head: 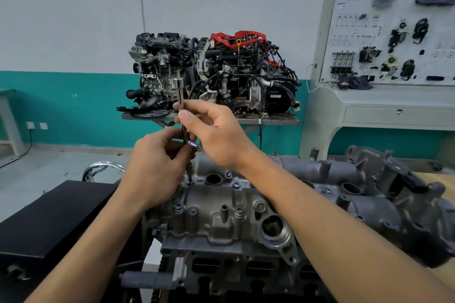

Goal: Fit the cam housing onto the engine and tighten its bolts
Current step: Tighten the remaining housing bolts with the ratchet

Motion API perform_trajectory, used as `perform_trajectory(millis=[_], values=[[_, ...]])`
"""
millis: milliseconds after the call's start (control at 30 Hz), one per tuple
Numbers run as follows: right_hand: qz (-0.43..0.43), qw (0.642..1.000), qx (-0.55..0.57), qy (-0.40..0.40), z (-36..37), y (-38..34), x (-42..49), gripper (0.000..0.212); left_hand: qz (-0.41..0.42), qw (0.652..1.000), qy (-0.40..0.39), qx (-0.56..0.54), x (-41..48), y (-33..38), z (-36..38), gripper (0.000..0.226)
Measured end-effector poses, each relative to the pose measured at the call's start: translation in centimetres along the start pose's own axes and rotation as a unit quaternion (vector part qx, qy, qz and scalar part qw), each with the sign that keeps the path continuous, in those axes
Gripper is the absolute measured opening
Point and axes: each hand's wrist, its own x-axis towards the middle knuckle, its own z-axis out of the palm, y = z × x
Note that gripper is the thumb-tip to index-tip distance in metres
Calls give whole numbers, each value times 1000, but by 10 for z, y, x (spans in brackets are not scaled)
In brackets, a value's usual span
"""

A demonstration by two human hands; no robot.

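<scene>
Cam housing [221, 204] is sitting on top of the engine [221, 275]. Right hand [214, 130] is pinching a long chrome extension bar [180, 96], which is standing upright over the housing's far left corner. Left hand [157, 165] is wrapping its grip round the bar lower down, with the tip resting on a bolt [189, 181] there.

Print on the display board [384, 39] is too blurred to read

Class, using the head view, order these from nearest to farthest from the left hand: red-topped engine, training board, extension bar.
1. Extension bar, in the left hand's grip.
2. Red-topped engine, straight behind.
3. Training board, far right.
</scene>
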Motion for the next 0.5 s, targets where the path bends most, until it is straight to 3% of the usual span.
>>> perform_trajectory(millis=[133, 267, 433, 500], values=[[7, 998, -48, 35, -3, -1, 0, 10, 16, 999, -27, 45, 3, 3, 0, 17], [6, 999, -40, 12, -1, -1, -1, 7, 11, 999, -17, 50, 3, 3, 0, 5], [13, 998, -52, -24, 2, 0, -1, 23, 19, 997, -51, 51, 4, 6, -1, 24], [21, 997, -62, -40, 3, 0, -2, 15, 30, 991, -101, 80, 8, 7, -2, 23]])
